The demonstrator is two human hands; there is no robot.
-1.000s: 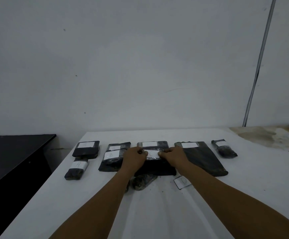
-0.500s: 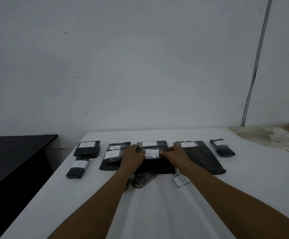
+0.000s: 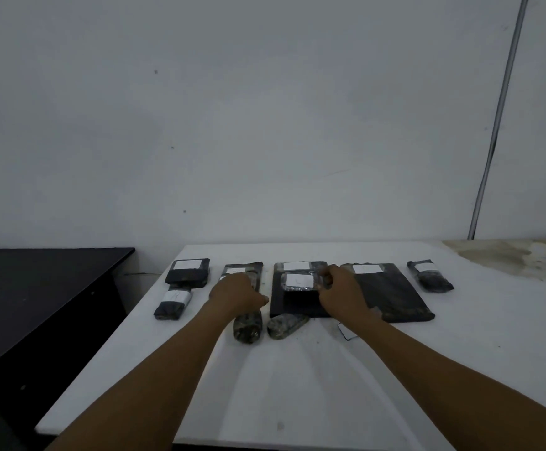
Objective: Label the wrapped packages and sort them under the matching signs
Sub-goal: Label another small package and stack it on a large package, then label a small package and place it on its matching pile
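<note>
Both arms stretched forward, hands set down side by side, apart.
Left hand (image 3: 236,292) is seen palm down, fingers hidden from view; right hand (image 3: 341,289) is seen palm down, fingers curled forward; bare forearms are extended from the near edge.

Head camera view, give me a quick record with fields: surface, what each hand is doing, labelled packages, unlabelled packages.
surface: white table, black table to its left
left hand: left hand lies over a labelled package in the second column; grip hidden
right hand: right hand touches the right end of the small labelled package, which lies on a flat black package
labelled packages: spread in a row near the wall
unlabelled packages: two wrapped bundles near the front
loose label: under the right forearm
</note>
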